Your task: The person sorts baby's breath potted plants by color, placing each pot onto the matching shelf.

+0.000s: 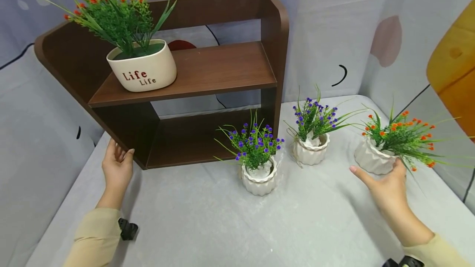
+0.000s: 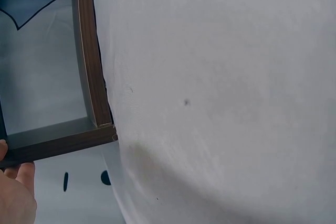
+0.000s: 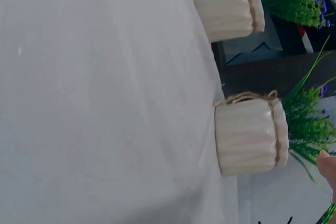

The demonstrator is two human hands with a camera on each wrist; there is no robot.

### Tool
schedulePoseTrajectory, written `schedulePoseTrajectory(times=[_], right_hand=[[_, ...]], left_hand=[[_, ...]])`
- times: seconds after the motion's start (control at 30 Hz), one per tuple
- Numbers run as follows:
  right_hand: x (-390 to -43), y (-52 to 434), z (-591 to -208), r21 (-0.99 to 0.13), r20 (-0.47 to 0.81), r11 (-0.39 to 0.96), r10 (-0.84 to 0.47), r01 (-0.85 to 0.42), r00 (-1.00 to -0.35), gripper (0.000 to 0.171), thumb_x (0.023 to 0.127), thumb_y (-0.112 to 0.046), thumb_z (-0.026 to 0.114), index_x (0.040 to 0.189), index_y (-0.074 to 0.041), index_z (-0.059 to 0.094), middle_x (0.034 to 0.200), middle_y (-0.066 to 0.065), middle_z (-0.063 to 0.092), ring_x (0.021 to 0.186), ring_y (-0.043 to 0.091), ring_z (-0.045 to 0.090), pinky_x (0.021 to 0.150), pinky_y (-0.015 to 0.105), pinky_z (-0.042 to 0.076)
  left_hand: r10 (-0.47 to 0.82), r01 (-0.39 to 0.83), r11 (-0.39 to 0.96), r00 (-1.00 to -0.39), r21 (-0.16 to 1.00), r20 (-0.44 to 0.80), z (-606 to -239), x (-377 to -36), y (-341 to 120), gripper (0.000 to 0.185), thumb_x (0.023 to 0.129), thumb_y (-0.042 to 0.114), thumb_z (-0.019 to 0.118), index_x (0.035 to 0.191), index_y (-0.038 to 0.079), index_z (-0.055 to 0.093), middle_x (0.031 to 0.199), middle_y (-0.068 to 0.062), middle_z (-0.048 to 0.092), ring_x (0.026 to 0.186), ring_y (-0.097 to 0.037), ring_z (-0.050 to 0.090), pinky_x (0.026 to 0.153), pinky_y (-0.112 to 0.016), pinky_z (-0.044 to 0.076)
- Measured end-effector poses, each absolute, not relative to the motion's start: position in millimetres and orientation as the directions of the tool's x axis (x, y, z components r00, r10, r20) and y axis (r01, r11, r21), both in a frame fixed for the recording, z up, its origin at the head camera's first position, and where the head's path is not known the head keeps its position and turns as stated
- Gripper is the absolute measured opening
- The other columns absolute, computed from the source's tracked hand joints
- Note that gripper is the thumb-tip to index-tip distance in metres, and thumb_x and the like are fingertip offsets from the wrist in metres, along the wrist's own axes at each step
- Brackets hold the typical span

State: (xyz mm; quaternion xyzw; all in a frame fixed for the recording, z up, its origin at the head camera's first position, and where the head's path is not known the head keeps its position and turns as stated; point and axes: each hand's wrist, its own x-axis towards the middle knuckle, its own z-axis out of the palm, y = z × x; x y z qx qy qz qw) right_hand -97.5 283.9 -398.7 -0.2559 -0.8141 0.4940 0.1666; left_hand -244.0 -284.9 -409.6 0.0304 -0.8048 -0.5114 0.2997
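Note:
My left hand (image 1: 118, 166) grips the lower front edge of the left side panel of a dark brown wooden shelf (image 1: 222, 69). In the left wrist view, fingers and thumb of the left hand (image 2: 16, 195) lie on either side of that panel (image 2: 63, 142). At the right, my right hand (image 1: 389, 184) holds a white fluted pot (image 1: 372, 158) with orange flowers (image 1: 404, 131), thumb at the left and fingers at the right. This pot leans to the right. Only part of the right hand (image 3: 328, 169) shows in the right wrist view, and its pot is out of sight there.
Two white fluted pots with purple flowers, one nearer (image 1: 259, 180) and one farther back (image 1: 311, 151), stand right of the shelf's middle. A cream oval pot (image 1: 144, 69) lettered "Life" stands on the upper shelf with orange flowers. Patterned curtains surround the grey-covered table (image 1: 208, 226).

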Motion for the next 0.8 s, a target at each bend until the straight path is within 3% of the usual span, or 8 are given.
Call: schedulePoseTrajectory(times=[0.23,0.33,0.47,0.6,0.67,0.8], right_hand=[[-108,304,-405,-0.829,-0.017,0.427,0.626,0.360,-0.780,0.098,0.082,-0.038,0.072,0.147,0.009,0.015,0.146,0.035,0.026,0.135,0.045,0.024,0.116,0.051,0.020],[-109,314,-407,-0.783,-0.059,0.453,0.630,0.428,-0.774,0.103,0.083,-0.044,0.069,0.148,0.010,0.010,0.150,0.036,0.016,0.137,0.047,0.017,0.117,0.053,0.017],[-112,328,-409,-0.716,-0.123,0.471,0.641,0.515,-0.758,0.112,0.085,-0.052,0.061,0.146,0.011,-0.009,0.152,0.035,-0.005,0.139,0.048,0.006,0.118,0.053,0.012],[-116,339,-411,-0.708,-0.155,0.445,0.660,0.549,-0.735,0.113,0.085,-0.054,0.060,0.146,0.010,-0.011,0.151,0.036,-0.003,0.139,0.048,0.010,0.117,0.053,0.016],[-118,345,-413,-0.723,-0.153,0.446,0.641,0.528,-0.752,0.111,0.085,-0.052,0.061,0.148,0.006,-0.009,0.152,0.035,-0.004,0.140,0.047,0.006,0.117,0.054,0.013],[-123,359,-418,-0.755,-0.103,0.514,0.519,0.407,-0.849,0.102,0.089,-0.050,0.057,0.149,0.006,-0.005,0.155,0.029,-0.005,0.141,0.047,-0.002,0.116,0.060,0.003]], left_hand=[[-0.366,0.250,0.461,-0.821,0.852,0.439,-409,-243,-286,0.054,0.087,-0.013,0.055,0.139,0.001,0.044,0.128,-0.028,0.055,0.107,0.005,0.053,0.089,-0.006,0.045],[-0.360,0.252,0.454,-0.825,0.854,0.435,-410,-244,-287,0.056,0.088,-0.012,0.055,0.140,0.002,0.044,0.129,-0.027,0.054,0.109,0.004,0.053,0.089,-0.006,0.046],[-0.355,0.261,0.452,-0.824,0.853,0.441,-411,-245,-286,0.056,0.087,-0.013,0.055,0.140,0.002,0.044,0.128,-0.026,0.055,0.108,0.004,0.053,0.088,-0.006,0.046],[-0.352,0.269,0.450,-0.823,0.852,0.446,-412,-245,-285,0.056,0.087,-0.014,0.054,0.140,0.001,0.043,0.127,-0.027,0.055,0.106,0.006,0.053,0.087,-0.005,0.046],[-0.351,0.268,0.444,-0.826,0.855,0.441,-412,-245,-285,0.057,0.087,-0.014,0.054,0.140,0.001,0.043,0.128,-0.028,0.055,0.107,0.004,0.053,0.088,-0.005,0.045],[-0.354,0.258,0.440,-0.830,0.860,0.430,-412,-244,-286,0.058,0.087,-0.014,0.054,0.141,0.002,0.042,0.130,-0.027,0.054,0.113,-0.002,0.054,0.090,-0.007,0.045]])
